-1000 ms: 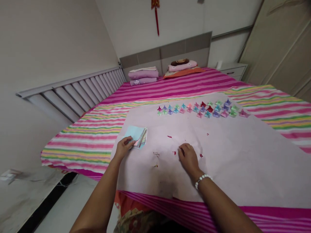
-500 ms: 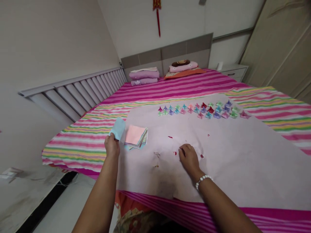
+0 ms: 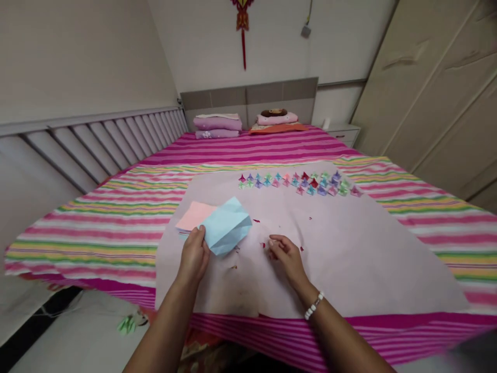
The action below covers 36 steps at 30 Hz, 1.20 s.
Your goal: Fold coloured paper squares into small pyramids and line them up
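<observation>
My left hand [image 3: 195, 255] grips a light blue sheet of paper [image 3: 226, 226] by its left edge, thumb on top. Crease lines cross the sheet, and it is tilted above the white covering [image 3: 349, 259]. Behind it, partly hidden, lies a stack of coloured paper squares [image 3: 194, 215] with a pink one uppermost. My right hand [image 3: 286, 255] hovers low over the covering, fingers loosely bent and apart, with nothing visible in it. A small red scrap [image 3: 263, 245] lies by its fingertips.
Rows of small folded paper shapes [image 3: 297, 182] in many colours stand at the back of the covering. Other tiny scraps [image 3: 256, 221] lie scattered in the middle. Around it spreads a striped bedsheet [image 3: 108, 207]; folded bedding [image 3: 217, 124] sits by the headboard.
My left hand has brought the blue sheet rightward from beside the stack to in front of it, and the sheet now shows broadly. My right hand's fingers have loosened. The view has shifted.
</observation>
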Tool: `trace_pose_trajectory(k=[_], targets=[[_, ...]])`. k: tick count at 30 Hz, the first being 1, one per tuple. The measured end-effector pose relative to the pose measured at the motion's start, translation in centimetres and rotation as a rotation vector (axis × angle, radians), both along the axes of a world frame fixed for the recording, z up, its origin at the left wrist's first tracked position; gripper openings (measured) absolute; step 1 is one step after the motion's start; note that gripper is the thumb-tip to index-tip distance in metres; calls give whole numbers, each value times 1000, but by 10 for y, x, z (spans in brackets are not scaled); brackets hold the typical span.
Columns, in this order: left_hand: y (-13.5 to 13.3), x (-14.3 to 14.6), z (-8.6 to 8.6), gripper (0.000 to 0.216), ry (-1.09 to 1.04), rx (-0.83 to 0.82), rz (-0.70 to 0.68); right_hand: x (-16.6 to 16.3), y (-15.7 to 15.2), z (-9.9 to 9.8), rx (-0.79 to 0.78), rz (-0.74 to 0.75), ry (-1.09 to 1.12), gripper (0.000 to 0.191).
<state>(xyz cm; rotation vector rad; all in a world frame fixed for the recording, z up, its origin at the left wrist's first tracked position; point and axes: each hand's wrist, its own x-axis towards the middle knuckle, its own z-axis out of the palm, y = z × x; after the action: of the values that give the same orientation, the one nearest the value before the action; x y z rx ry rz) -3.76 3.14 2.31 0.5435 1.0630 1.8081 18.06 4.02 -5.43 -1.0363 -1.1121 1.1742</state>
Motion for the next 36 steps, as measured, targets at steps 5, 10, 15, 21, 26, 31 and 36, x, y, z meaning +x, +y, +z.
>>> trace_pose_trajectory(k=[5,10,15,21,26,31,36], targets=[[-16,33,-10,27,201,-25,-261,7,-26,31,-92,118,190,69],[-31,47,-5,32,482,2,-453,19,-38,39,-105,155,146,27],[-37,49,-9,40,485,102,-294,27,-48,41,-32,16,108,22],[-51,63,-42,75,47,-115,-453,26,-61,44,95,-67,74,18],[-55,85,-33,41,-164,-39,-647,16,-72,38,69,1,64,17],[-53,85,-19,35,-28,-95,-567,18,-71,40,55,-61,254,66],[-53,84,-10,36,36,-112,-576,25,-68,47,-30,-21,182,35]])
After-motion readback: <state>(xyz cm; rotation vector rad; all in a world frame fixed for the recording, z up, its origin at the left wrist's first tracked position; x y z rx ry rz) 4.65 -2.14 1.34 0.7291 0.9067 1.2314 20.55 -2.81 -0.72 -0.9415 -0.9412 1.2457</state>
